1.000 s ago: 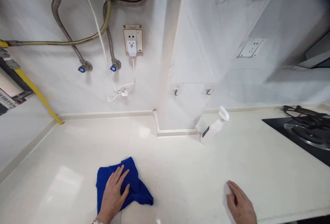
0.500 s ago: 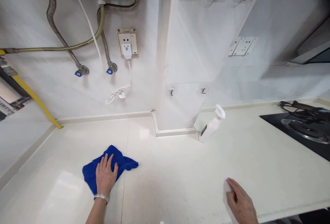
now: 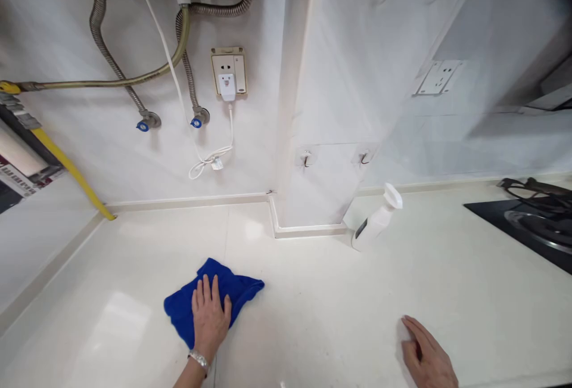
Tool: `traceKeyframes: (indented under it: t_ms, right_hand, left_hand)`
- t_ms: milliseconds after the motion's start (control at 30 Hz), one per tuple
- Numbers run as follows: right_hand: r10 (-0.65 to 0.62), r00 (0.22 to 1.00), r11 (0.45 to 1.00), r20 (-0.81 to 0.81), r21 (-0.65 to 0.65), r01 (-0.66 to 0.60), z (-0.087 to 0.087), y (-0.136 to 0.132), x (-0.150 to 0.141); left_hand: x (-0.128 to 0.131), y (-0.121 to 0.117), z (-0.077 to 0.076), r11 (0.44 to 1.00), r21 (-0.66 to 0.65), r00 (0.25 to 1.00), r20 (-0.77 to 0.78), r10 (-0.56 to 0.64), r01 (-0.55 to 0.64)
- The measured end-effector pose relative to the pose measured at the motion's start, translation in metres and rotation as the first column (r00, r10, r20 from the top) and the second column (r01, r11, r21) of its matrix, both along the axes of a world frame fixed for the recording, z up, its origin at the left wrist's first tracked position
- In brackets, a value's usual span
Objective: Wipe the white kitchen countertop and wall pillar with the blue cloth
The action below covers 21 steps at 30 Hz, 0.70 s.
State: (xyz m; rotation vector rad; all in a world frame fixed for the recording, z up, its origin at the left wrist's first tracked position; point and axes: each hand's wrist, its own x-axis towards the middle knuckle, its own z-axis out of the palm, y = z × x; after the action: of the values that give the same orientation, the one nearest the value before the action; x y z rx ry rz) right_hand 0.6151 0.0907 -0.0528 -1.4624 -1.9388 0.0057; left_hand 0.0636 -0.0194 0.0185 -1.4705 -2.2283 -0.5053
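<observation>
My left hand (image 3: 211, 316) lies flat on a blue cloth (image 3: 243, 289), pressing it to the white countertop (image 3: 308, 322). Its fingers are stretched out and a silver bracelet circles the wrist. The cloth is crumpled, spreading out on both sides of the hand. At the lower right, my right hand (image 3: 426, 352) rests on the counter with its fingers extended and a gap beside the thumb. Nothing shows in it. A white spray bottle (image 3: 375, 224) stands beyond my right hand, beside the foot of the wall column.
A black gas stove (image 3: 531, 227) is set into the counter at the right. A yellow pipe (image 3: 74, 173) meets the counter at the left. Hoses, a plugged-in wall socket (image 3: 229, 71) and a looped white cord (image 3: 210, 160) are on the back wall. The column (image 3: 326, 185) juts forward.
My left hand and the blue cloth have slid a little to the right along the counter. The view has also shifted slightly. My right hand stays in nearly the same place.
</observation>
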Motion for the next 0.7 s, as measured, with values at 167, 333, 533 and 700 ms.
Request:
traceKeyframes:
  t_ms: [167,333,533,700]
  right_hand:
    - [-0.001,1.000,1.000,0.000,-0.025,0.001,0.005,-0.002,-0.003]
    - [-0.029,0.999,0.999,-0.013,-0.021,0.029,0.008,-0.004,-0.006]
    - [-0.028,0.999,0.998,-0.020,-0.058,0.027,0.010,-0.004,-0.006]
    - [-0.044,0.998,0.997,-0.040,-0.064,0.042,0.011,-0.003,-0.007]
  left_hand:
    - [0.053,-0.002,0.003,0.974,-0.066,0.976,-0.011,-0.219,0.218]
    - [0.101,0.013,0.010,0.930,-0.119,0.938,0.037,-0.345,0.347]
    - [0.122,0.038,0.011,0.876,-0.136,0.883,0.161,-0.440,0.462]
    - [0.120,0.049,0.009,0.850,-0.134,0.849,0.235,-0.472,0.510]
